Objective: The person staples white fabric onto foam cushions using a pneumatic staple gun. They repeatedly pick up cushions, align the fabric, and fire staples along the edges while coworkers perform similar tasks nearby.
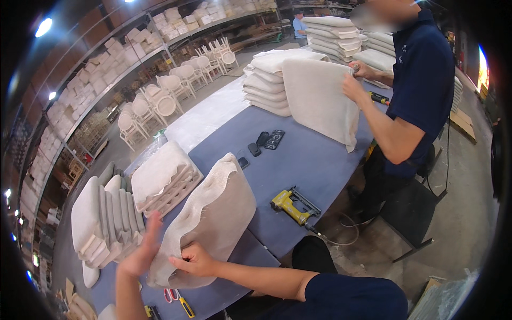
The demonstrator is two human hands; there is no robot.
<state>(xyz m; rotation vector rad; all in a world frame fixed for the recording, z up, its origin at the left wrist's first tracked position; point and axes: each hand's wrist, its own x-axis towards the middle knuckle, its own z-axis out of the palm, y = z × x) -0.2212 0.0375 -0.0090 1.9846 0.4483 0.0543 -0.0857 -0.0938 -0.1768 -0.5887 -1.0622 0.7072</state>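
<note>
Closest in, one navy sleeve point(357, 298) lies nearer than the yellow staple gun point(292, 207) and leads to the right hand point(198, 261). Its grip is narrow, thumb and fingers pinching the lower part of one beige cushion point(221, 205), left of the gun. Farther left of the gun, the left hand point(143, 250) is blurred, its grip wide with fingers straight, just beside that cushion; whether it touches cannot be told.

Held tilted on edge over the counter point(320, 168), the cushion has its long axis running from the hands, left of and nearer than the gun, to a corner beyond the gun's left; its wavy fabric edge faces left. The right hand and forearm hide some of its lower part.

Four small dark items point(263, 139) lie beyond the gun. Two cushion groups point(165, 176) stand farther left of it. Well beyond it, two co-worker's hands point(358, 80) hold up one other cushion point(320, 96). One pair of red-handled scissors point(172, 295) and one yellow-handled tool point(186, 308) lie left of the gun, nearer. One hose point(341, 242) trails to its right.
</note>
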